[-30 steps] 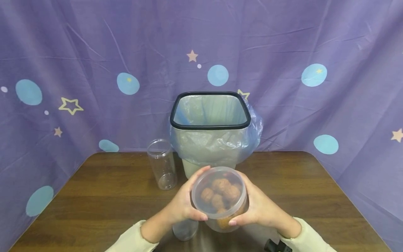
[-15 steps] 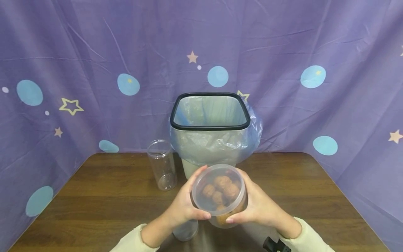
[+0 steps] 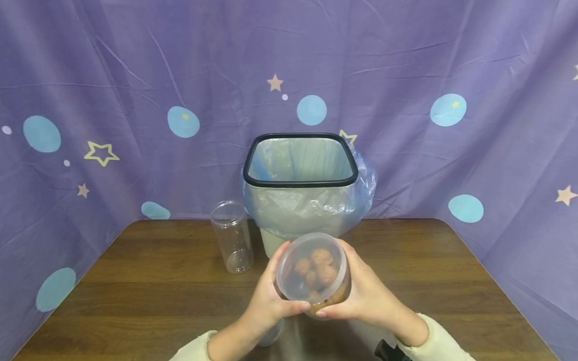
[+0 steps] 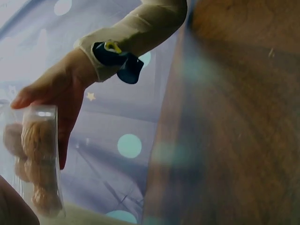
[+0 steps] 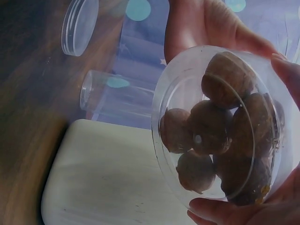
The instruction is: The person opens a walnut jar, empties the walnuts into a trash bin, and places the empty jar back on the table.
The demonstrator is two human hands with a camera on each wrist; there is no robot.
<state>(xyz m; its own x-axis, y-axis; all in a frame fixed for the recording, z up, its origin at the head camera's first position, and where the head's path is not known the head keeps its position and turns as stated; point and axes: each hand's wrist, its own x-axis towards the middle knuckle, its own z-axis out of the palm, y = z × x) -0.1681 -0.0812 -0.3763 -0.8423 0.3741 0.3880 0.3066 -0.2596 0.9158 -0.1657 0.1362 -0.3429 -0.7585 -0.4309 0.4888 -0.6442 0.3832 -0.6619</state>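
Note:
A clear round tub with a frosted lid holds several walnuts. Both hands hold it above the table, tilted, with the lid facing the head camera. My left hand grips its left side and my right hand its right side, each thumb on the near edge. In the right wrist view the base of the tub shows walnuts pressed together inside. From the left wrist, the right hand is seen round the tub's far side, with walnuts through its wall.
Behind the tub stands a white bin with a black rim and a blue bag. Left of it is a tall clear jar, upright and lidless. A clear round lid lies on the wooden table, partly behind the left forearm.
The hands have raised the tub slightly and moved it a little away from the body. The thumbs have come closer together. The bin and jar have not moved.

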